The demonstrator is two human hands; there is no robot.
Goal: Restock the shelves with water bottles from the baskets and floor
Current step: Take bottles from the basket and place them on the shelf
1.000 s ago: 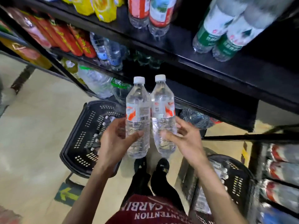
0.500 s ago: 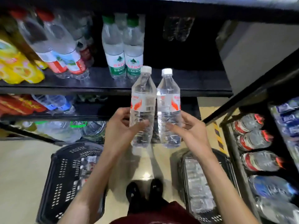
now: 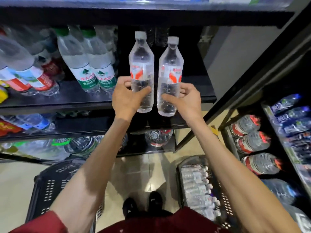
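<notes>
The person wears a dark red short-sleeved shirt (image 3: 161, 224) with faint white print at the front, and black shoes (image 3: 155, 201), with forearms (image 3: 87, 179), left hand (image 3: 127, 96) and right hand (image 3: 186, 101) bare.

So the left hand (image 3: 127, 98) holds the left bottle (image 3: 141, 64) and the right hand (image 3: 186, 101) holds the right bottle (image 3: 170, 73). They're upright, side by side with a small gap, right in front of the middle shelf (image 3: 67, 100). Further left on that shelf more bottles (image 3: 94, 71) stand in a bunch. Down on the floor, one basket (image 3: 50, 190) sits left of the shoes (image 3: 143, 206). The other basket (image 3: 223, 199), right of them, has packed bottles (image 3: 196, 185) lying in it. The side rack (image 3: 252, 86) on the right holds flat-lying bottles (image 3: 249, 142).
</notes>
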